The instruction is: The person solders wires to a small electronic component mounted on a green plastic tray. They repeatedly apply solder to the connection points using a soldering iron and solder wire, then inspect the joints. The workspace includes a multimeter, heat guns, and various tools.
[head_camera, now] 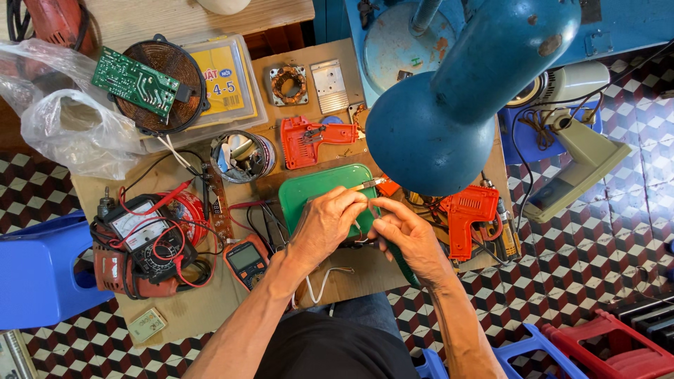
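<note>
A big blue lamp shade [449, 119] hangs over the far right part of the wooden counter [189, 309] and hides some of it. Near the far left corner lies a copper induction coil [168, 84] with a green circuit board [137, 81] on top. At the left edge sits an analog multimeter [140, 235] wrapped in red leads, and just beside it, toward the near edge, an orange digital meter [246, 260]. One orange tool housing [305, 140] lies behind the green tray [316, 186] in the middle; another orange housing [467, 214] lies near the right edge.

Both hands meet over the near side of the tray. The left hand [326, 224] is curled, its fingers closed on a small dark part [354, 235] with thin wires; what the part is cannot be told. The right hand [411, 235] pinches the same part from the other side, thumb and forefinger almost closed, touching the left fingers. A soldering tip [368, 184] rests just behind the hands.

For such fine work it seems best that the person keeps both wrists resting low over the tray, holds the part steady without squeezing the wires, and keeps the fingers away from the tip.
</note>
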